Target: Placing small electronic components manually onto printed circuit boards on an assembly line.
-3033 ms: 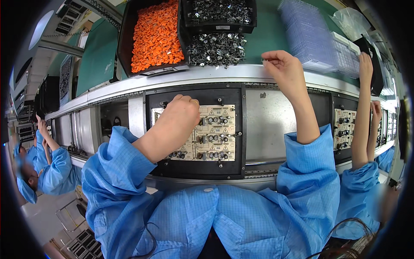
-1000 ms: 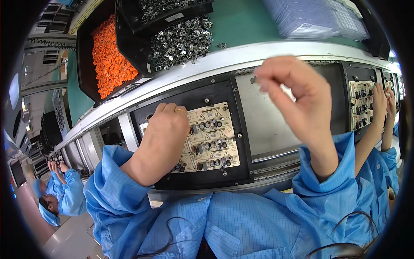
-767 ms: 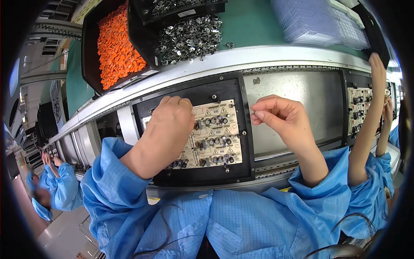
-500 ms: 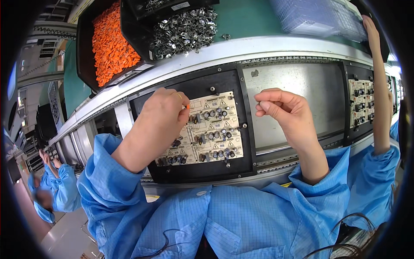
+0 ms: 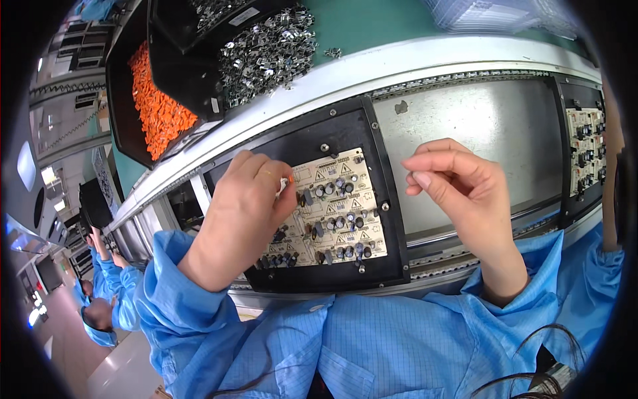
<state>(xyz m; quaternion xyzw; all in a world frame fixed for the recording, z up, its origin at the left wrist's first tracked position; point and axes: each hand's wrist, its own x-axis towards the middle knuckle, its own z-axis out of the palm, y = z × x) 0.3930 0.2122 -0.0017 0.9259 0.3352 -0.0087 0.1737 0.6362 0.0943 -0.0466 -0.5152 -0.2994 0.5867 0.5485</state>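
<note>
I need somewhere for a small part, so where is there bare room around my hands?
The widest bare patch is the metal plate between the two black fixtures, though your right hand covers part of it in this view. Bare green mat shows between the metal clips and clear plastic trays. Crowded: the component-filled circuit boards by your left hand.

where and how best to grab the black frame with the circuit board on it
Probably by the right rim of the black frame, coming from the right: that side borders flat metal plate, while the left hand covers much of the board's left and upright components crowd the circuit board.
</note>
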